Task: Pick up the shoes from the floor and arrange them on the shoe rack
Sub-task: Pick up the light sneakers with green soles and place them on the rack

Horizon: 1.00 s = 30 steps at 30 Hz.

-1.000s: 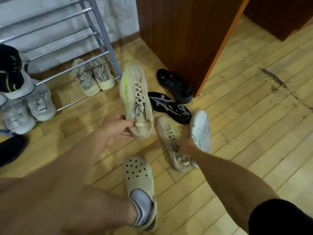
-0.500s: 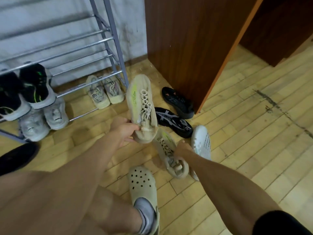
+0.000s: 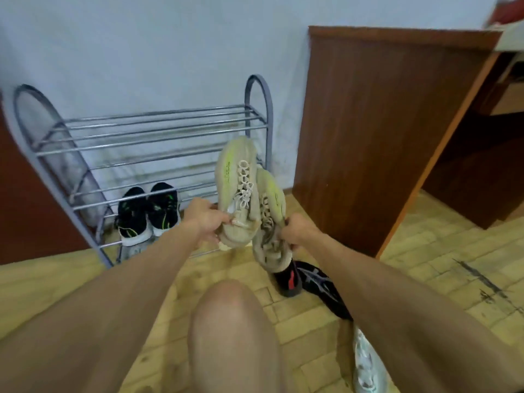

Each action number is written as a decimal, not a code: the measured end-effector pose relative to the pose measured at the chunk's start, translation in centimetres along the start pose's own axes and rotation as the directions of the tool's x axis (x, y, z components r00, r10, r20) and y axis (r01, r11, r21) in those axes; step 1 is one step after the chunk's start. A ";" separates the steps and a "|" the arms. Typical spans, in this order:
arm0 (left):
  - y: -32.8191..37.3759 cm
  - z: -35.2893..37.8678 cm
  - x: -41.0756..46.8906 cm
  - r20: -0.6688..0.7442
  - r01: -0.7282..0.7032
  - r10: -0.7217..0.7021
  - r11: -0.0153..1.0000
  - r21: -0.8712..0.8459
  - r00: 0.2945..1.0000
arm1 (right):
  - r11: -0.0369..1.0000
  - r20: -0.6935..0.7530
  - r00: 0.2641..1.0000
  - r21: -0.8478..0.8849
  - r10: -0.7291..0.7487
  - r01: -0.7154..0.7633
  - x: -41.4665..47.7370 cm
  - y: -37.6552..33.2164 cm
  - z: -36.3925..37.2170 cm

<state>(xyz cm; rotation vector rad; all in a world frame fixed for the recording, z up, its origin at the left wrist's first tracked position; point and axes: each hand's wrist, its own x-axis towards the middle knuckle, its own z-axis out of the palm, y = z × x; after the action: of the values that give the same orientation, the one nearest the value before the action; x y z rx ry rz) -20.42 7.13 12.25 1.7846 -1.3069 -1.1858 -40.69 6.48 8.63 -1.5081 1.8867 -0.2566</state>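
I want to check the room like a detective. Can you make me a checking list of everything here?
Surface: yellow wooden floor, marked with dark scuffs on the right.
Job's things: two beige sneakers, the left sneaker and the right sneaker, lifted in front of the metal shoe rack; its top shelves are bare; black sneakers sit on a lower shelf.
Clutter: black shoes and a white shoe lie on the floor.
Hands: left hand grips the left sneaker, right hand the right one.
Cables: nothing seen.
Surroundings: pale wall, brown wooden cabinet beside the rack.
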 end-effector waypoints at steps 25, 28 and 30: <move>-13.6 -3.1 18.5 0.050 0.299 -0.295 0.937 -0.182 0.954 | 0.974 0.069 0.997 0.220 0.029 -0.044 20.0 -4.5 9.8; -13.3 -2.5 22.5 -0.032 0.243 -0.258 0.940 -0.238 0.966 | 0.964 -0.014 1.000 0.266 -0.022 0.025 23.4 -5.3 9.7; -12.9 -2.2 25.1 -0.071 0.209 -0.232 0.947 -0.244 0.970 | 0.960 -0.069 0.997 0.272 -0.040 0.058 25.6 -5.9 9.5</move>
<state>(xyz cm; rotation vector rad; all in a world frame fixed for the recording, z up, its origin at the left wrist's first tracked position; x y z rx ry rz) -10.74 -12.62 -5.55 1.8223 -0.8860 -1.2946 -32.23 -16.32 -5.15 -1.3723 1.7789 -0.5710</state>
